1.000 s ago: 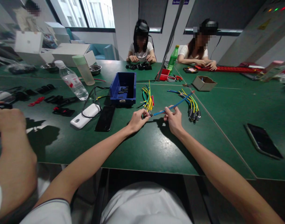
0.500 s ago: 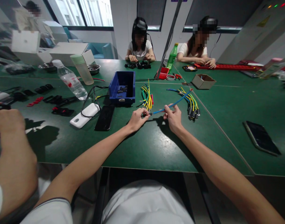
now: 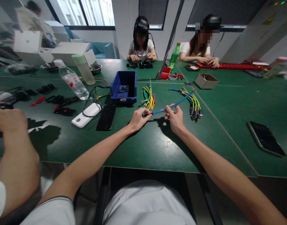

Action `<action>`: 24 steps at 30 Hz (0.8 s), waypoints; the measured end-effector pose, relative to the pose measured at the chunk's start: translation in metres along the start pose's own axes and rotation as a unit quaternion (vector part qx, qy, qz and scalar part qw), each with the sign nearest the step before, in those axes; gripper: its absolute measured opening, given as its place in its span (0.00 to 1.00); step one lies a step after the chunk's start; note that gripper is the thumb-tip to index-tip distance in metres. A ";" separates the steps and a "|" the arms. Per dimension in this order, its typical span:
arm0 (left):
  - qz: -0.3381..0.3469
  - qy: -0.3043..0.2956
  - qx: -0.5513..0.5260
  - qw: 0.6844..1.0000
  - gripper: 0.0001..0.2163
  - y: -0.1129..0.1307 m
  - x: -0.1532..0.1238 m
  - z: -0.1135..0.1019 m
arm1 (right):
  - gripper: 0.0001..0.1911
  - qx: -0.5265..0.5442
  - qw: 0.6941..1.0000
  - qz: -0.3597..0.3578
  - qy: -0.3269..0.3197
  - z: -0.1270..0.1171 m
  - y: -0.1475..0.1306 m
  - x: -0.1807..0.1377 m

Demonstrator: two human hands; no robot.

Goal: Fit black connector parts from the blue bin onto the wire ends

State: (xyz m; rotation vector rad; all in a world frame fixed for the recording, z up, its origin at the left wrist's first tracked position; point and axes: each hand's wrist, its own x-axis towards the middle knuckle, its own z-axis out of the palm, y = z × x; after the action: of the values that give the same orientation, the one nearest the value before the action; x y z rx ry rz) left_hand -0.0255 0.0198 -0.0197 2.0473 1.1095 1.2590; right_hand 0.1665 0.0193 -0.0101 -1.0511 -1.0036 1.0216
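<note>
Between my hands a blue wire [image 3: 182, 100] is held at a slant, its right end raised. My left hand [image 3: 139, 120] pinches the wire's lower end, where a small black sleeve shows at the fingertips. Farther along, my right hand [image 3: 174, 118] grips the same wire between thumb and fingers. Just beyond my left hand lies a bundle of yellow and green wires [image 3: 148, 97]. To the right of my right hand is a second bundle of wires [image 3: 195, 104], with black sleeves and metal lugs at its near ends.
A blue bin [image 3: 123, 99] holding small black pieces stands beyond my left hand, near a black phone [image 3: 106, 118] and a white power bank [image 3: 87, 115]. A cardboard box [image 3: 206, 82] and another phone [image 3: 265, 138] are at right. A co-worker's arm [image 3: 17, 156] reaches in from the left.
The view has shifted very slightly. Both hands keep their hold on the blue wire, with hardly any visible movement.
</note>
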 end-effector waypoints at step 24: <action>-0.046 -0.017 -0.091 0.995 0.07 0.001 0.001 -0.001 | 0.25 -0.008 1.000 -0.005 -0.008 0.000 -0.004 -0.003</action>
State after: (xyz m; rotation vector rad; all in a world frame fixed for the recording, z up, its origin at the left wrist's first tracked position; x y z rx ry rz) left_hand -0.0252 0.0203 -0.0179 1.8550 1.0225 1.2285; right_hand 0.1660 0.0161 -0.0069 -1.0512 -1.0302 1.0168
